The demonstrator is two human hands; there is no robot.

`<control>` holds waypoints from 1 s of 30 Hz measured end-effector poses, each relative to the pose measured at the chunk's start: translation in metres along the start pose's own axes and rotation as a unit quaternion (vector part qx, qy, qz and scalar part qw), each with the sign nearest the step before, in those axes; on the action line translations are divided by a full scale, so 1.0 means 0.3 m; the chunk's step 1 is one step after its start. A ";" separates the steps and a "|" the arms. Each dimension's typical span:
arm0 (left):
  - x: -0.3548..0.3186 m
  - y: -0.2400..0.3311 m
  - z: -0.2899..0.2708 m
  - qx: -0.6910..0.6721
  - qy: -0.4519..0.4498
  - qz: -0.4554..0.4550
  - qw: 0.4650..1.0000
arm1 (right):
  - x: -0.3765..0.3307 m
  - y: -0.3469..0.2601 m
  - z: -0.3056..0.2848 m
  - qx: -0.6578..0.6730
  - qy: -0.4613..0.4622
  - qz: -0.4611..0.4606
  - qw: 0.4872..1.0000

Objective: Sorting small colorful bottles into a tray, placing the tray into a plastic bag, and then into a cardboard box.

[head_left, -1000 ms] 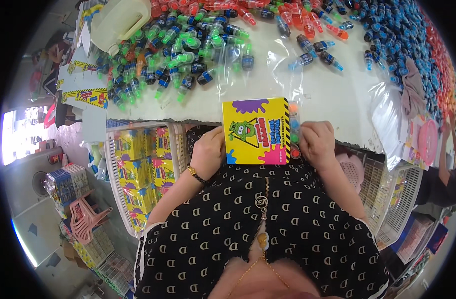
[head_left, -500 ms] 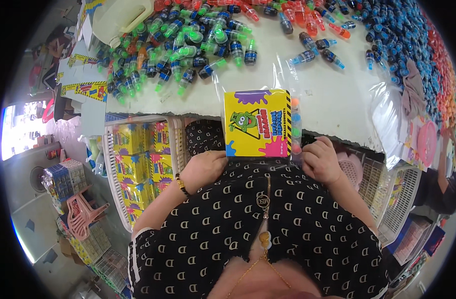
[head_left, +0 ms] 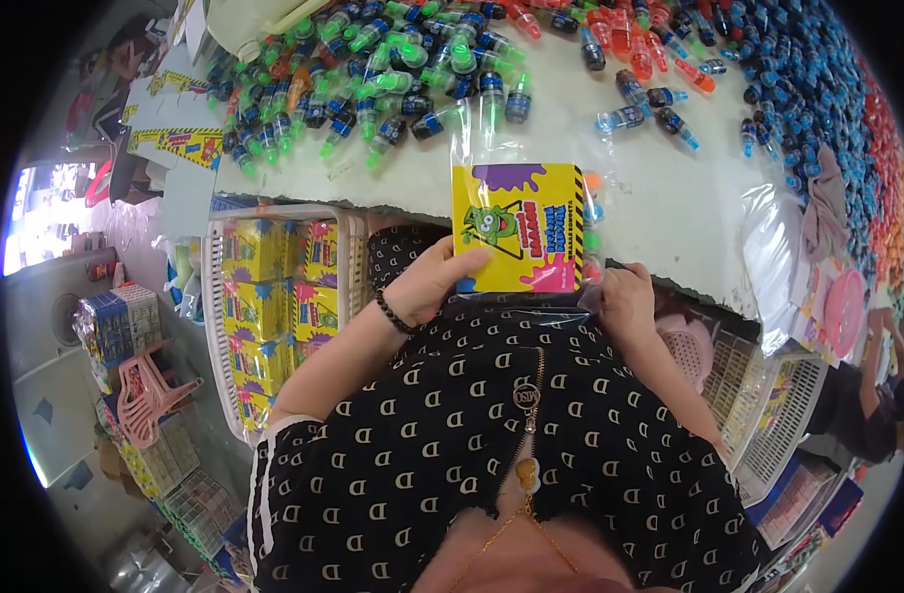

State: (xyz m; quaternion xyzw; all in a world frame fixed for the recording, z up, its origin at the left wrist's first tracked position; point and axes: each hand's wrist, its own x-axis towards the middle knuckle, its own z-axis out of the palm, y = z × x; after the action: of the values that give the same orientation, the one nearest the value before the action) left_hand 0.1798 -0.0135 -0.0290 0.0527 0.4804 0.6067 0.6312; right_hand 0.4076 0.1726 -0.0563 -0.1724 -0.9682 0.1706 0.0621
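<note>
A yellow cardboard box [head_left: 516, 232] with a green cartoon figure is inside a clear plastic bag [head_left: 487, 138], whose loose end reaches over the table edge. Small coloured caps or balls [head_left: 594, 212] show along the box's right side. My left hand [head_left: 434, 282] grips the box's lower left side, thumb across its front and the other fingers hidden behind. At the lower right corner, the curled fingers of my right hand [head_left: 627, 301] are closed against the bag's edge; exactly what they pinch is partly hidden.
Green-capped bottles [head_left: 383, 84] are heaped on the white table [head_left: 669, 203], with red [head_left: 630, 40] and blue ones [head_left: 788, 89] to the right. A white basket [head_left: 215, 326] of packed yellow boxes stands left. Another basket [head_left: 783, 415] and a pink stool [head_left: 151, 395] are lower down.
My left hand has moved up and right from the bag's lower corner onto the box front. The box has risen slightly. My right hand stays near the lower right corner.
</note>
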 end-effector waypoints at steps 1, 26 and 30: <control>0.003 -0.004 -0.002 -0.001 0.001 0.001 1.000 | -0.001 0.002 0.005 0.002 0.007 0.009 1.000; -0.672 -0.318 -0.507 -0.435 0.364 0.424 0.706 | 0.192 0.013 0.056 0.094 0.059 -0.131 0.985; -0.680 -0.449 -0.556 -0.530 0.387 0.397 0.642 | 0.213 0.007 0.074 0.097 0.061 -0.144 0.983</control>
State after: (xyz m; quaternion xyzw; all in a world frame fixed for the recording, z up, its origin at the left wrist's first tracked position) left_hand 0.2046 -0.3009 -0.0947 -0.3446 0.2101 0.9149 0.0063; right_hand 0.3448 0.1901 -0.0737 -0.0345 -0.9560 0.2423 0.1618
